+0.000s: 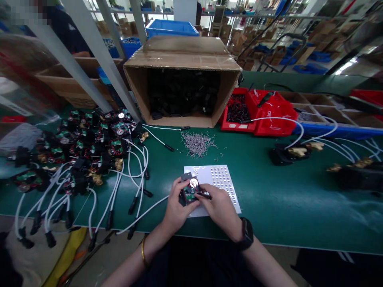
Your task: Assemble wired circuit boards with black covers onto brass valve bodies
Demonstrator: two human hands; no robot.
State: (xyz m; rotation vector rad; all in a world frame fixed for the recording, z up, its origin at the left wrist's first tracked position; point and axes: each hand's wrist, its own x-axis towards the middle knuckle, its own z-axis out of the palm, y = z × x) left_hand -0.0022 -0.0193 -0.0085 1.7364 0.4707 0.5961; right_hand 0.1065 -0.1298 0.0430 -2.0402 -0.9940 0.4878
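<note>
My left hand (178, 201) is closed around a black housing with an open back, whose green circuit board (189, 194) and round silver disc (194, 183) face up. In a pinch, my right hand (218, 203) has a thin dark tool (204, 195), its tip hidden by the fingers and too small to make out. The fingertips of that hand are at the right edge of the housing. Under both hands lies a white sheet (206, 175) with rows of small silver round pieces (220, 177). A white cable (155, 202) runs left from near the held housing.
Many open housings (80, 147) with white cables crowd the left side. A pile of small screws (197, 143) lies behind the sheet. Farther back stand a cardboard box (182, 52) of black parts and red bins (273, 113). Closed black units (283, 154) with brass fittings sit at right.
</note>
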